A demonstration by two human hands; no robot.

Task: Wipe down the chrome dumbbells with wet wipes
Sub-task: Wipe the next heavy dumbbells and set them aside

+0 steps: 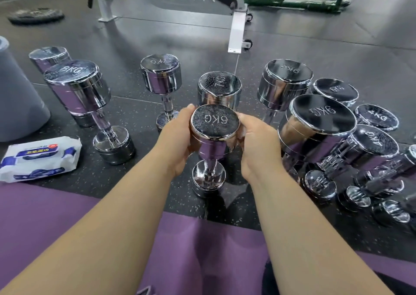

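Several chrome dumbbells (76, 85) crowd the speckled floor (135, 108) from 9 to 3 o'clock. At 8 o'clock lies a wet wipes pack (40, 159). Centre, the 6KG dumbbell (215, 126) stands on end; left hand (177, 137) at its 9 o'clock and right hand (258, 146) at 3 both clasp its top head.

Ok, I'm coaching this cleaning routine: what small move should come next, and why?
Probably the left hand should reach for the white-and-blue wet wipe pack: it and the right hand grip the upright chrome 6KG dumbbell, and no wipe plainly shows.
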